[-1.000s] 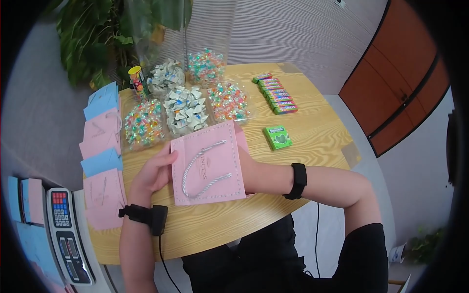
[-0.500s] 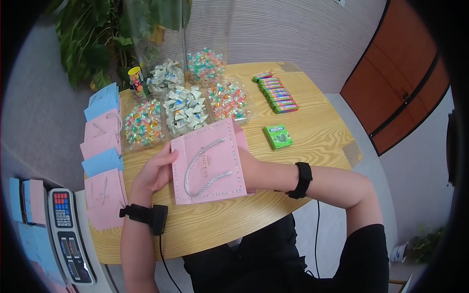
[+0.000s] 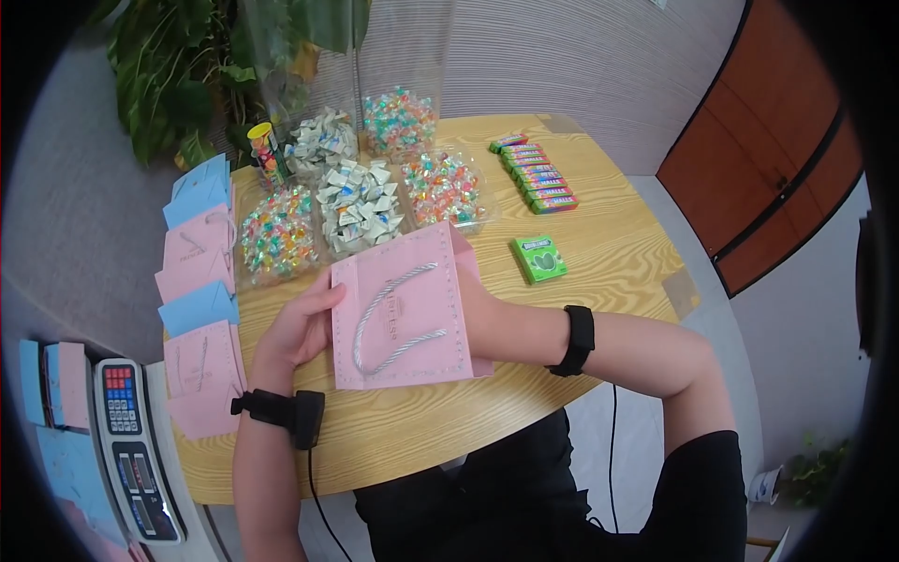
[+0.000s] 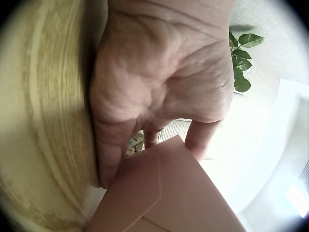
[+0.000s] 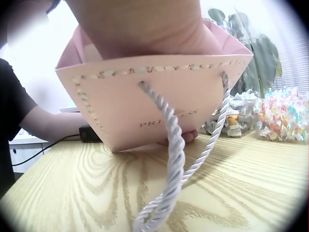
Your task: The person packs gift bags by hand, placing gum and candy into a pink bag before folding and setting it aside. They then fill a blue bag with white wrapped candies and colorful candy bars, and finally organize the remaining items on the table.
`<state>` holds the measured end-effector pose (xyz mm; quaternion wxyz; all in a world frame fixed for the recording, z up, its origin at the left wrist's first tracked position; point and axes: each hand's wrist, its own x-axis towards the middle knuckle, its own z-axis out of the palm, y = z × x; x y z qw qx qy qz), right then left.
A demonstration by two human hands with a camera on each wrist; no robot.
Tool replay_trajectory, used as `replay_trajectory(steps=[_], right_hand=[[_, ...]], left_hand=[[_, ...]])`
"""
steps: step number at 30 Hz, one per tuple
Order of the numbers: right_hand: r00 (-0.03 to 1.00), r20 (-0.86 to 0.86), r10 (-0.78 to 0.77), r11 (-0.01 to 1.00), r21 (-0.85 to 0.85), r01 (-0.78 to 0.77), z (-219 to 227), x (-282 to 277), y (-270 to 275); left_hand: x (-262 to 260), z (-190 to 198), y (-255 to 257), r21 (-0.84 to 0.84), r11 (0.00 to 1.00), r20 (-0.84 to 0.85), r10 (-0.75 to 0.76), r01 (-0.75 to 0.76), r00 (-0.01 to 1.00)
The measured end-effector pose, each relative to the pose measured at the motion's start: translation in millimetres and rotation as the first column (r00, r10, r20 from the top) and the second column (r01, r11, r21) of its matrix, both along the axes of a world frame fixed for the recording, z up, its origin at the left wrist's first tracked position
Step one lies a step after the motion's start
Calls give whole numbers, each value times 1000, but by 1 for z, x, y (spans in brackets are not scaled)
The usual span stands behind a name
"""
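Wood grain runs across our table (image 3: 613,248), with leafy plants (image 3: 178,84) at the upper left. We have a pink gift bag (image 3: 403,323) at the centre of the frame, its mouth facing right. Our left hand (image 3: 304,328) grips its closed end, thumb on the printed face. Our right hand (image 5: 149,31) is inside the mouth; its fingers are hidden, so we cannot tell whether they hold anything. Just right of the bag lies a green box (image 3: 538,259); wrapped candies (image 3: 361,206) sit above it.
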<state>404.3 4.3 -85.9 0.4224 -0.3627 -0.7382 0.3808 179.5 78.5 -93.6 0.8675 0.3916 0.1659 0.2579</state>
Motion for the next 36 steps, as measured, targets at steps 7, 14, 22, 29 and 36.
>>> replay_trajectory(steps=[7,14,22,29,36], right_hand=[[995,-90,51,999,-4,-52,-2,1,-1],[941,-325,90,959,-225,-170,-5,0,-6],[854,-492,170,867,-338,-367,15,-15,-9],[319,-918,-237,461,-395,-795,-6,-4,-5],[920,-381,88,912,-341,-228,-8,11,-1]], left_hand=[[2,-1,0,37,999,0,-6,6,1000],[1,1,0,30,1000,-21,-1,2,1000],[1,-2,0,-17,1000,-21,26,-26,999],[1,-2,1,18,1000,-22,10,-10,1000],[3,-4,1,54,999,-36,2,0,999]])
